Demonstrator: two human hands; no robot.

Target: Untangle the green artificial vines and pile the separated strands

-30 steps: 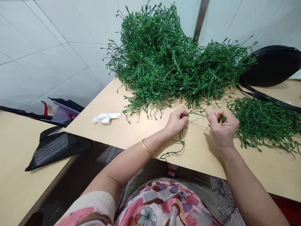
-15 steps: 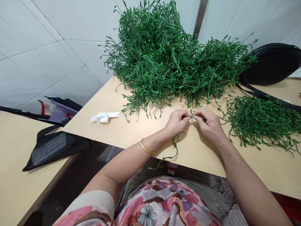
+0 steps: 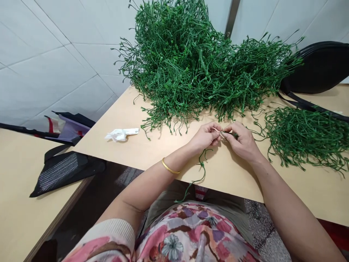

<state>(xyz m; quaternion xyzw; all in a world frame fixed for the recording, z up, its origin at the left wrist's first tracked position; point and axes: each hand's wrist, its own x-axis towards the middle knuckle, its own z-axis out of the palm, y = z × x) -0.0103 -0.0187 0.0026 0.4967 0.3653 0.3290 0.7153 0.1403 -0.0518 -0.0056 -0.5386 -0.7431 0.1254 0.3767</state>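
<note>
My left hand [image 3: 206, 137] and my right hand [image 3: 240, 140] meet fingertip to fingertip just above the table, both closed in a pinch. Between them is a green artificial plant stem, mostly covered by the fingers. Below my left hand a knotted green strand [image 3: 202, 165] trails over the table edge toward my lap; whether it joins the pinched piece I cannot tell. Right of my right hand lies a loose pile of green plastic stems [image 3: 308, 138]. Behind both hands rises a large heap of the same green stems [image 3: 191, 69].
A crumpled white tissue [image 3: 120, 134] lies on the pale wooden table [image 3: 163, 154], left of my hands. At the back right rests a black bag [image 3: 319, 69] with its strap. Another table on the left holds a black mesh pouch [image 3: 60, 171].
My fingertips have drawn closer together, covering more of the stem between them. The view has shifted slightly; the piles and tissue stay in place.
</note>
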